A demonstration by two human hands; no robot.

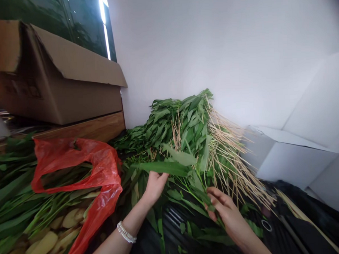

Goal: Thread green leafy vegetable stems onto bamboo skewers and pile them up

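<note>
Along the rear edge of the work surface (152, 244), which is covered with ridged black plastic sheet, a plain white wall (211, 46) closes the room. A dark glass pane (77, 22) sits at the upper left.

At the rear left corner, an open brown cardboard box (58, 83) rests on a wooden ledge (93, 128); its contents are hidden. At the left edge, a thin, glossy red plastic bag (101, 175) lies open over long green stalks (18, 208). Pale yellow slices (42, 246) lie just in front of it. At the right edge stand matte white cartons (294, 159).

At the rear centre, a pile of leafy greens (169, 123) leans against the wall. Thin, pale wooden skewers (229, 154) fan out of it toward the right.

The left hand (155, 185), with a white bead bracelet (126, 232) at the wrist, has its fingers curled closed on the base of a long leaf (162, 167). The leaf is flat and pointed and is held level in front of the pile. The right hand (226, 210) pinches a green stem (202, 195) between thumb and fingertips, low over the black sheet, near the front centre.
</note>
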